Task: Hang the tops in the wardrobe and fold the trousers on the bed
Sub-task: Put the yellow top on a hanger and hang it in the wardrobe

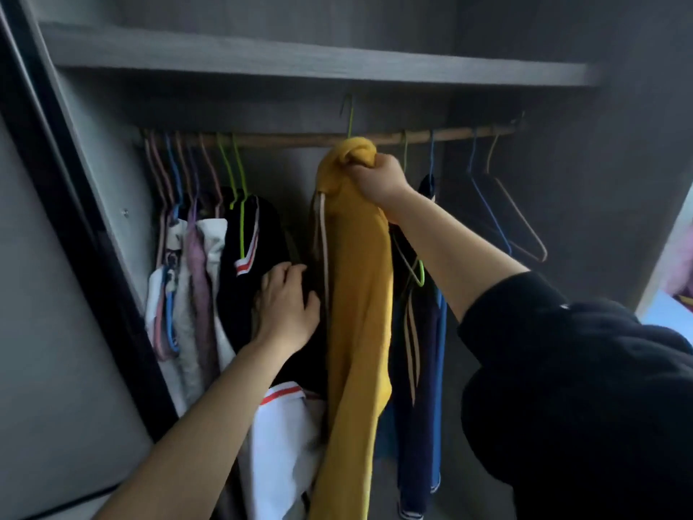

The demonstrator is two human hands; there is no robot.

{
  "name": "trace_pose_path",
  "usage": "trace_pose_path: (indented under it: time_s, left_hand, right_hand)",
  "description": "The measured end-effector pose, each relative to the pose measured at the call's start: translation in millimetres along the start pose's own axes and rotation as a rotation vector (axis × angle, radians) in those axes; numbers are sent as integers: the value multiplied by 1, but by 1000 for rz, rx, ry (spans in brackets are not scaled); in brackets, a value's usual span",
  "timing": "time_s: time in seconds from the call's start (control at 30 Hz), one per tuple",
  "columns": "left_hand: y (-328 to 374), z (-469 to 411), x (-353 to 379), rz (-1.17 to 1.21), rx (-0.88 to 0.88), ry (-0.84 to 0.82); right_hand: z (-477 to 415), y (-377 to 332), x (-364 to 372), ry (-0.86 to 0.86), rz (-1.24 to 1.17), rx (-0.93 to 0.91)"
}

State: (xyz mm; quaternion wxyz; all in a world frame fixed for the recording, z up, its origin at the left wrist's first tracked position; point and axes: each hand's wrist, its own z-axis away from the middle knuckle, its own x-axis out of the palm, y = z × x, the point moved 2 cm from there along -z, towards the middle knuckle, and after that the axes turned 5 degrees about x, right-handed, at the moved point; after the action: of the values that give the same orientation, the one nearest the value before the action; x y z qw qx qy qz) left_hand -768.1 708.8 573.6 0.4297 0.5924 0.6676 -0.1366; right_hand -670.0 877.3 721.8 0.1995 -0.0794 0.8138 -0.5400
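At the left of the wooden rail (300,138) we see pale garments (198,294) on pink and blue hangers, then a black top (240,294) with red-and-white trim. Our left hand (288,309) presses on that black top, fingers loose and spread. Just right, the yellow hoodie (360,294) hangs from our right hand (378,178), which clenches its bunched neck just below the rail. Its green hanger hook (350,118) pokes above the rail. Further right hang a navy striped garment (420,350) and two bare hangers, the blue hanger (491,215) and the pink hanger (525,223).
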Motion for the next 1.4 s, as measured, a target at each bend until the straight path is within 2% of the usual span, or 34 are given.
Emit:
trace_pose_path:
  time_s: [0.13, 0.2, 0.3, 0.43, 0.5, 0.6, 0.7, 0.77, 0.9, 1.13, 1.27, 1.4]
  left_hand:
    - [-3, 0, -3, -12, 1, 26]
    - [-4, 0, -3, -11, 22, 40]
    - [-6, 3, 0, -82, 105, 89]
    - [-7, 14, 8, -147, 161, 138]
    - [-5, 22, 17, -97, 201, 196]
    - [4, 43, 40, 43, 215, 232]
    - [18, 79, 75, 123, 168, 96]
    - [27, 108, 101, 180, 149, -2]
    - [56, 150, 136, 198, 210, -136]
    - [168, 172, 174, 325, 336, -165]
    - [287, 190, 211, 434, 433, -233]
    - [427, 237, 250, 494, 535, -406]
  right_hand:
    - [-12, 35, 26, -78, 164, 125]
    - [-6, 51, 31, -81, 178, 129]
    - [13, 58, 21, -40, 194, 87]
    - [70, 77, -2, -49, 313, -107]
    - [109, 103, -12, 5, 313, -167]
    - [177, 161, -29, 147, 275, -100]
    - [246, 233, -44, 248, 277, 108]
    - [285, 268, -58, 222, 343, 222]
    - [329, 292, -106, 177, 495, 277]
    - [382, 312, -229, 340, 542, 378]
    - [425, 320, -323, 447, 594, 419]
    - [490, 337, -434, 592, 600, 536]
